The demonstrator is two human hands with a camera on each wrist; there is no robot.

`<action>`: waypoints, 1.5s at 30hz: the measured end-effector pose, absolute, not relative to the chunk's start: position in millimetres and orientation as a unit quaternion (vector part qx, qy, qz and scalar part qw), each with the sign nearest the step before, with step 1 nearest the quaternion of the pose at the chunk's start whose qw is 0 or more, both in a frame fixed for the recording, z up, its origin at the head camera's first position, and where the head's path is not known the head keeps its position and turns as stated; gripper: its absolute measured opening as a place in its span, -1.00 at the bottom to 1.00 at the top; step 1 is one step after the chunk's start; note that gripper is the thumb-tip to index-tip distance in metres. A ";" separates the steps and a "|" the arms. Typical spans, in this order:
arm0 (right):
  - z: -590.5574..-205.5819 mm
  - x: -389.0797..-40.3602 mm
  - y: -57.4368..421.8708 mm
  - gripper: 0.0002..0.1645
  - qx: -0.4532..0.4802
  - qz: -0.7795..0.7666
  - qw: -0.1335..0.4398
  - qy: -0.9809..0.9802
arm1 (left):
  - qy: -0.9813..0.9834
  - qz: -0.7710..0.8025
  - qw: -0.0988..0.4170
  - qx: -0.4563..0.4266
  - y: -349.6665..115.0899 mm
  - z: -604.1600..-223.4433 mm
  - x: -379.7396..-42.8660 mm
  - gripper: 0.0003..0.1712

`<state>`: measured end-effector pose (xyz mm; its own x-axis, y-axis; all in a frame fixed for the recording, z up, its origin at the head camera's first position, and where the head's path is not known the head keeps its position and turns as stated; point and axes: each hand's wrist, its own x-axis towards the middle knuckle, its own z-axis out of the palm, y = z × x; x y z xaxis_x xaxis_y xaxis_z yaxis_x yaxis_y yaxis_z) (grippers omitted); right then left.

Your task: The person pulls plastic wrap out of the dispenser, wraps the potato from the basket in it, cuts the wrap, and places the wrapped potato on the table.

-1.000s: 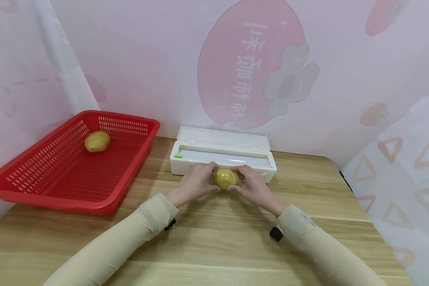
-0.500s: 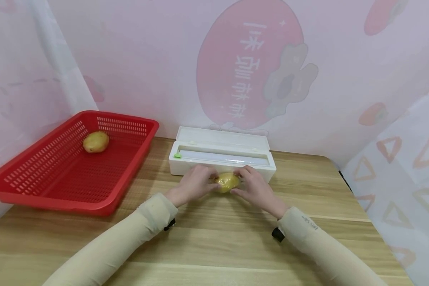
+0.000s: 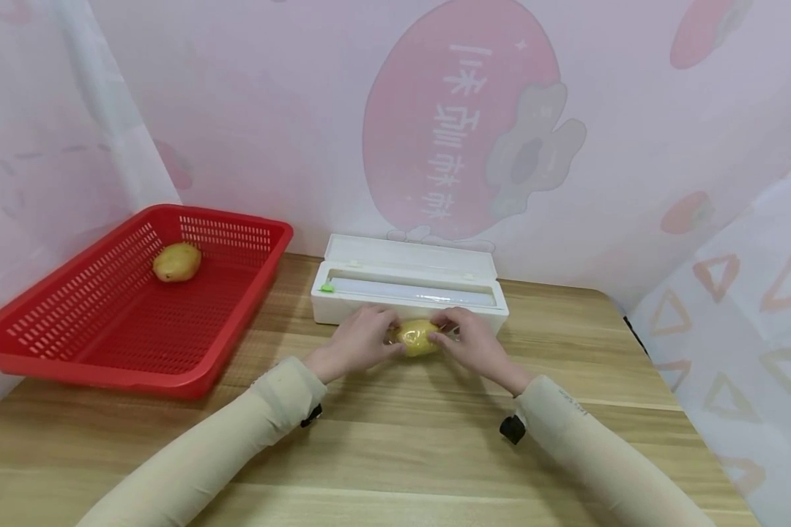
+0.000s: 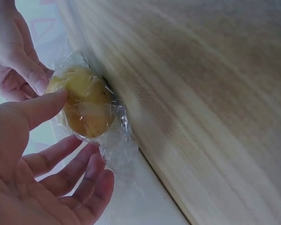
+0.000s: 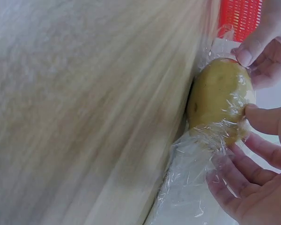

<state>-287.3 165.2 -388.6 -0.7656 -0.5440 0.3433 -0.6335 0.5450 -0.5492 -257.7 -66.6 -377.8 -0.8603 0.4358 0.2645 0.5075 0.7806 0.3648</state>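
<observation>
A yellow potato (image 3: 418, 337), wrapped in clear cling film (image 5: 189, 171), rests low over the wooden table in front of the white film box. My left hand (image 3: 362, 338) holds its left end, thumb on the near side and fingers curled behind. At the opposite end, my right hand (image 3: 476, 345) grips it likewise, its thumb pressing the film against the skin. Loose, crinkled film sticks out beyond both ends, as the two wrist views show. The left wrist view has the potato (image 4: 86, 103) between both thumbs.
Directly behind the hands stands the white cling film box (image 3: 323, 311), lid raised, with a roll (image 3: 409, 290) inside and a green slider (image 3: 327, 288) at its left. A red plastic basket (image 3: 198, 380) at the left holds another potato (image 3: 177, 262). A printed curtain (image 3: 270, 110) hangs behind.
The potato has turned a little and come slightly nearer to me, both hands moving with it. My right thumb has shifted up onto its near side. Basket and box stay put.
</observation>
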 end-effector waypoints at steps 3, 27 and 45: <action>-387.5 -287.2 167.6 -0.68 0.330 0.350 0.055 -0.875 | -0.940 -0.221 0.077 -0.250 -66.5 -376.9 -257.4 -0.59; -352.4 -291.8 160.6 -0.74 0.318 0.373 0.101 -0.866 | -0.888 -0.360 0.226 -0.176 -112.1 -348.7 -261.2 -0.39; -334.0 -295.4 104.1 -0.86 0.321 0.425 0.032 -0.846 | -0.878 -0.434 0.196 -0.041 -146.7 -379.8 -277.0 -0.15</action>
